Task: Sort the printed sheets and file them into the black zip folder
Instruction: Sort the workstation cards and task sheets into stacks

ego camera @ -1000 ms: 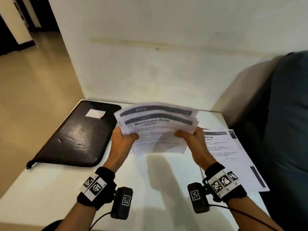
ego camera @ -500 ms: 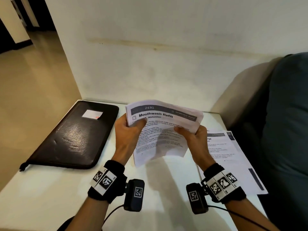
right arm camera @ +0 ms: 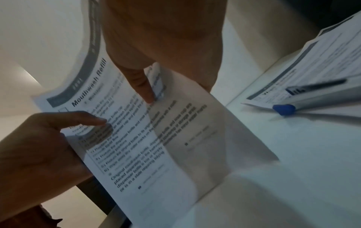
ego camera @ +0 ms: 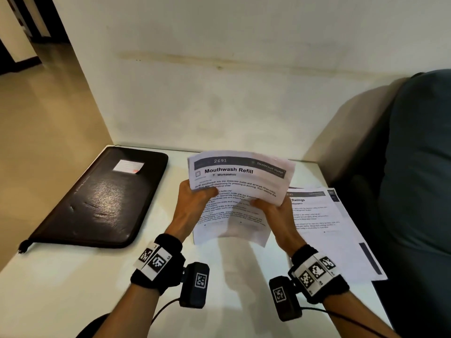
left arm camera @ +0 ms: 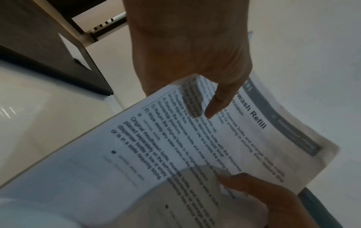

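Above the white tabletop point(ego camera: 73, 289), both hands hold a small sheaf of white printed sheets headed "Mouthwash Refill" point(ego camera: 240, 189). The left hand point(ego camera: 192, 206) pinches its left edge, thumb on the front; the right hand point(ego camera: 275, 213) pinches its right side likewise. Left of them lies the closed black leather zip folder point(ego camera: 97, 201), flat. Right, on the table, more printed sheets point(ego camera: 324, 223) lie stacked, a blue-tipped pen point(right arm camera: 304, 98) resting on them.

A bent sheaf of printed sheets point(ego camera: 240, 191), headed "Mouthwash Refill", is held above the table. The black zip folder point(ego camera: 97, 201) lies closed and flat to its left; more sheets point(ego camera: 327, 228) lie flat to its right.
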